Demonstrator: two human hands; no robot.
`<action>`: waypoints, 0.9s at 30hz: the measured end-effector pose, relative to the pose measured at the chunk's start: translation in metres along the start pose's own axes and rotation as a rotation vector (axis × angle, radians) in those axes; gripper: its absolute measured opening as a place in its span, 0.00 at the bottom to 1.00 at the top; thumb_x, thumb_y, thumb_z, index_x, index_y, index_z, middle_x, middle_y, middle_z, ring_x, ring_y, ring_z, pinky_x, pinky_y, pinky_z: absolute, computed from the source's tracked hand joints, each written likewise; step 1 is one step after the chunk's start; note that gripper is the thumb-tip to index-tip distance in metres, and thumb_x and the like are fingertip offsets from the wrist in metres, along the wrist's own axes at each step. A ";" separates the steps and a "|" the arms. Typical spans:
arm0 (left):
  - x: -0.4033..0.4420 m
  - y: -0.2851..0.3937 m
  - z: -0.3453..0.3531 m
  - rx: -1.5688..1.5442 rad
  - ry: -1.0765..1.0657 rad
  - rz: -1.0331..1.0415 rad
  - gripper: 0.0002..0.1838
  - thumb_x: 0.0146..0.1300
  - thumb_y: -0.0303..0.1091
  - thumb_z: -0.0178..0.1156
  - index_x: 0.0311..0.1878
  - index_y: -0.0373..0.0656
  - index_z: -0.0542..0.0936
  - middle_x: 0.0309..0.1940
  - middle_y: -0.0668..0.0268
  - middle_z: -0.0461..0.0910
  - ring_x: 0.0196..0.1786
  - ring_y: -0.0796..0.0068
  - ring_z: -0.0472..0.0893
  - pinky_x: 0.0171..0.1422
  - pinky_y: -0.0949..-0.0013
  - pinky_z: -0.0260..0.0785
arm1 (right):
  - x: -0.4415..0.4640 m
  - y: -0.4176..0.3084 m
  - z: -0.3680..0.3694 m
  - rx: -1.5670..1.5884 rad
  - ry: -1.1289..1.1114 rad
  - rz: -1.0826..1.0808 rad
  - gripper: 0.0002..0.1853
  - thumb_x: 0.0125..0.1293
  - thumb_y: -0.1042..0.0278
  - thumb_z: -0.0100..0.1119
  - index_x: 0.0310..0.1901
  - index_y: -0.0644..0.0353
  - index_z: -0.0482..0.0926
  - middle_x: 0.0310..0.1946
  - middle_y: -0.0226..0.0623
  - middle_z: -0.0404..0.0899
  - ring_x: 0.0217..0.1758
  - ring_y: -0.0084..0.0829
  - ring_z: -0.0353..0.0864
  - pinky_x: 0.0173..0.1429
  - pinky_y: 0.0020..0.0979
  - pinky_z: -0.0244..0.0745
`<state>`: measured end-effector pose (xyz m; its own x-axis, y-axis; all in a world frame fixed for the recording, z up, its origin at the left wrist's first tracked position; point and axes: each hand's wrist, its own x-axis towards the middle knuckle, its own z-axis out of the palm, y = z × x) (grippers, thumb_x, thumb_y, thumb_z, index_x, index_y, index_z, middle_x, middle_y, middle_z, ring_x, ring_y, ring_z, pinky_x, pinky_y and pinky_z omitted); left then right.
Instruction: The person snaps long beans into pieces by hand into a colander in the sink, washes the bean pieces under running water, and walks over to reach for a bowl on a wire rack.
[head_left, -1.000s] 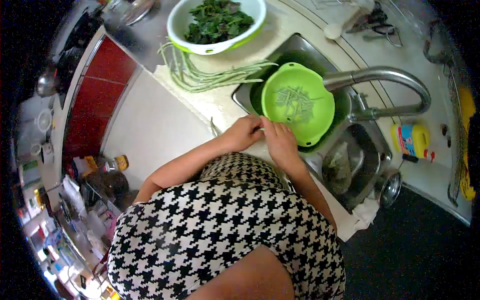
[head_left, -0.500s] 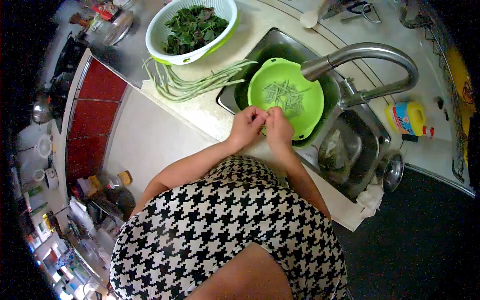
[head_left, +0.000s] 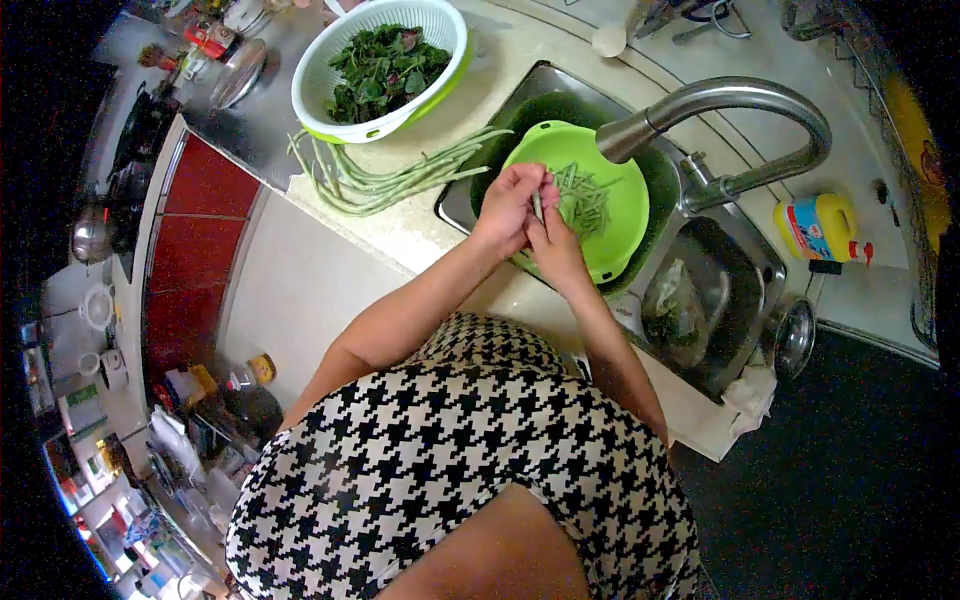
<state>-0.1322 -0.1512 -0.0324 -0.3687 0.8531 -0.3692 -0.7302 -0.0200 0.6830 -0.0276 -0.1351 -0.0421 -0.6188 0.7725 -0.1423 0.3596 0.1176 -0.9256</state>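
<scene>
My left hand (head_left: 508, 208) is closed over the near left rim of a green basin (head_left: 625, 235), pinching a short piece of long bean (head_left: 538, 206). Right beside it, my right hand (head_left: 558, 252) has its thumb and fingers on the lower end of the same piece. Short cut beans (head_left: 585, 198) lie in the bottom of the basin, which sits inside the sink. On the counter to the left rests a bundle of whole long beans (head_left: 390, 180), their ends reaching the sink's edge.
A white colander (head_left: 312, 85) of dark leafy greens stands behind the bundle. The faucet (head_left: 745, 90) arches over the basin. In the second sink bowl lies a plastic bag (head_left: 675, 310) with greens. A yellow bottle (head_left: 815, 228) and a metal lid (head_left: 792, 340) are at the right.
Both hands have moved up and further over the basin, and the bean piece now shows upright between them. The view has shifted slightly.
</scene>
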 end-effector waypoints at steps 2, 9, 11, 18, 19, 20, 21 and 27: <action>0.003 -0.007 -0.006 0.014 0.015 0.041 0.05 0.62 0.32 0.50 0.36 0.41 0.70 0.33 0.66 0.73 0.30 0.80 0.71 0.34 0.77 0.67 | -0.005 -0.014 -0.013 -0.384 -0.074 0.022 0.22 0.62 0.59 0.43 0.56 0.57 0.64 0.32 0.51 0.76 0.34 0.52 0.75 0.38 0.44 0.69; -0.013 -0.024 0.017 1.003 -0.272 0.783 0.05 0.56 0.30 0.56 0.32 0.40 0.72 0.28 0.62 0.72 0.34 0.66 0.73 0.41 0.68 0.66 | -0.017 0.035 -0.018 -0.769 -0.125 -0.251 0.16 0.55 0.57 0.45 0.33 0.62 0.75 0.30 0.53 0.76 0.34 0.49 0.76 0.35 0.48 0.66; -0.010 -0.011 0.035 1.035 -0.282 0.726 0.08 0.56 0.33 0.56 0.36 0.41 0.71 0.30 0.59 0.73 0.37 0.59 0.73 0.43 0.64 0.66 | -0.015 0.039 -0.022 -0.713 -0.177 -0.185 0.16 0.58 0.57 0.44 0.32 0.63 0.74 0.25 0.49 0.76 0.29 0.44 0.75 0.31 0.44 0.66; 0.018 -0.022 0.006 1.320 -0.152 0.491 0.30 0.58 0.43 0.54 0.59 0.37 0.60 0.51 0.46 0.66 0.54 0.49 0.67 0.59 0.59 0.58 | -0.020 0.001 -0.059 0.738 -0.011 0.134 0.11 0.67 0.60 0.37 0.34 0.57 0.67 0.23 0.28 0.64 0.25 0.23 0.64 0.32 0.27 0.63; 0.013 -0.027 0.004 1.280 -0.193 0.309 0.29 0.60 0.49 0.49 0.58 0.37 0.62 0.49 0.46 0.67 0.54 0.51 0.67 0.59 0.60 0.59 | -0.019 -0.004 -0.061 0.885 0.067 0.097 0.13 0.67 0.56 0.39 0.34 0.57 0.66 0.25 0.30 0.64 0.29 0.23 0.64 0.36 0.24 0.62; 0.012 -0.041 -0.001 1.131 -0.314 0.244 0.28 0.60 0.49 0.49 0.55 0.36 0.64 0.47 0.46 0.69 0.52 0.51 0.68 0.56 0.60 0.60 | -0.015 -0.004 -0.061 0.945 0.123 0.069 0.13 0.67 0.56 0.40 0.34 0.57 0.66 0.26 0.29 0.64 0.30 0.23 0.64 0.37 0.24 0.62; 0.013 -0.059 -0.008 0.977 -0.430 0.180 0.27 0.60 0.49 0.49 0.53 0.35 0.66 0.45 0.46 0.70 0.51 0.51 0.70 0.54 0.60 0.62 | -0.009 -0.002 -0.060 1.003 0.180 0.040 0.13 0.67 0.56 0.41 0.34 0.57 0.66 0.27 0.29 0.64 0.31 0.23 0.63 0.38 0.25 0.62; -0.027 -0.048 0.004 1.122 -0.365 0.161 0.22 0.61 0.52 0.46 0.35 0.38 0.71 0.30 0.52 0.75 0.36 0.51 0.75 0.37 0.57 0.64 | 0.000 0.034 -0.055 1.129 0.136 0.083 0.12 0.65 0.57 0.45 0.37 0.58 0.68 0.32 0.28 0.66 0.35 0.21 0.65 0.36 0.23 0.64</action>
<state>-0.0847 -0.1718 -0.0530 -0.0916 0.9842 -0.1513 0.2874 0.1716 0.9423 0.0235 -0.0965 -0.0542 -0.5170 0.8210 -0.2423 -0.4802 -0.5125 -0.7119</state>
